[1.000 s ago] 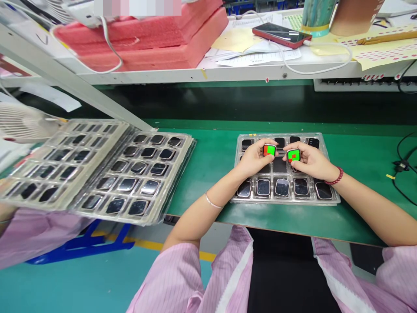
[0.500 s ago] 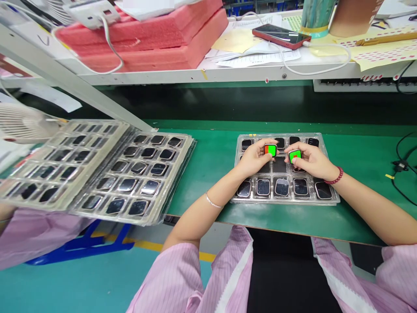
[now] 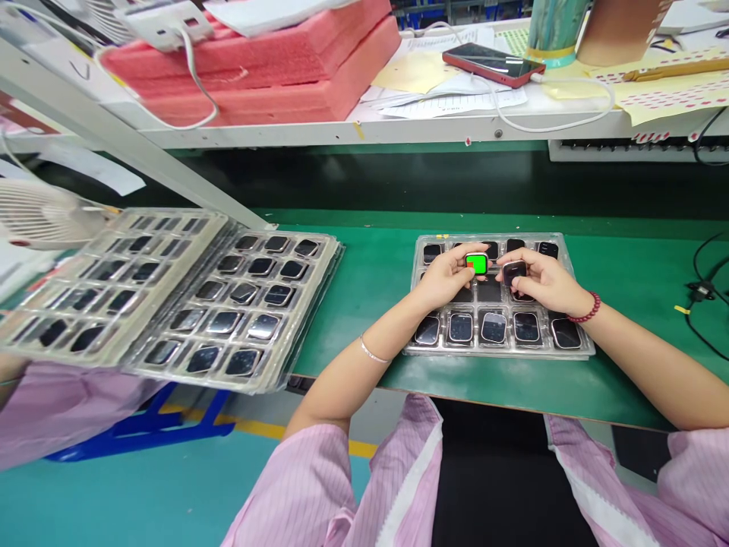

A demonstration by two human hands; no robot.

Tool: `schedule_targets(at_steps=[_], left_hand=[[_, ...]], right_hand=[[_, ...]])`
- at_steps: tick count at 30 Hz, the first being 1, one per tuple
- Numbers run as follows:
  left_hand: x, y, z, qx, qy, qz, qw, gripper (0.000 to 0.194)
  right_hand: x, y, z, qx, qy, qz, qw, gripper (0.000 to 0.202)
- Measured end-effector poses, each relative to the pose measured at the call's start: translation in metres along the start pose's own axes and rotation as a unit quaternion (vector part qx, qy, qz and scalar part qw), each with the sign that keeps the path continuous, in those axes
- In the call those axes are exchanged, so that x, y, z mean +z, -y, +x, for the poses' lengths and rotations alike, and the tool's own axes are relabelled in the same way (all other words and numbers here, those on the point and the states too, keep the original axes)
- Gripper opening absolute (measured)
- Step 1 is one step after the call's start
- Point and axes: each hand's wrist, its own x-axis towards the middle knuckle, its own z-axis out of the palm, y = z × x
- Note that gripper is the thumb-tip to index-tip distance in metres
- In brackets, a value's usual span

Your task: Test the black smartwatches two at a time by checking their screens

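In my left hand (image 3: 449, 275) is a smartwatch without a strap (image 3: 477, 264), its screen lit green with a red patch near my thumb. My right hand (image 3: 538, 281) grips a second strapless smartwatch (image 3: 514, 273), whose screen is dark. Both are held by their edges, close together, above a clear plastic tray (image 3: 501, 351). Several dark-screened watches sit in the tray's pockets, such as one in the front row (image 3: 493, 327). My hands hide part of the tray's middle and back rows.
Stacked clear trays (image 3: 267, 380) of watches stand at left, beside a small fan (image 3: 45, 213). A shelf (image 3: 421, 131) above holds red foam blocks (image 3: 256, 83), papers and a phone (image 3: 493, 63). Black cables (image 3: 703, 290) lie at right. Another person's pink sleeve (image 3: 68, 410) shows at far left.
The right watch's screen has gone from green with red to dark. On the left watch, the large red-orange area has shrunk to a small patch, and that watch has turned slightly.
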Motion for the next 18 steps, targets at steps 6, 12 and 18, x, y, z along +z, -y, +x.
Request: schedule_targets(at_steps=[6,12,18], left_hand=[[-0.0001,-0.0003,0.0007,-0.006,-0.008,-0.001,1.000,0.052],[-0.0006,-0.0037,-0.0008,-0.007,-0.017,-0.007,1.000,0.049],[0.0004,-0.0037,-0.0011,0.007,-0.026,-0.021,0.999,0.048]], right_hand=[[-0.0001,-0.0018,-0.0003,0.000,0.000,0.000,1.000,0.034],[-0.0002,-0.0021,0.0001,-0.002,0.003,0.000,1.000,0.036],[-0.0002,0.0007,-0.0004,0.005,0.001,-0.001,1.000,0.035]])
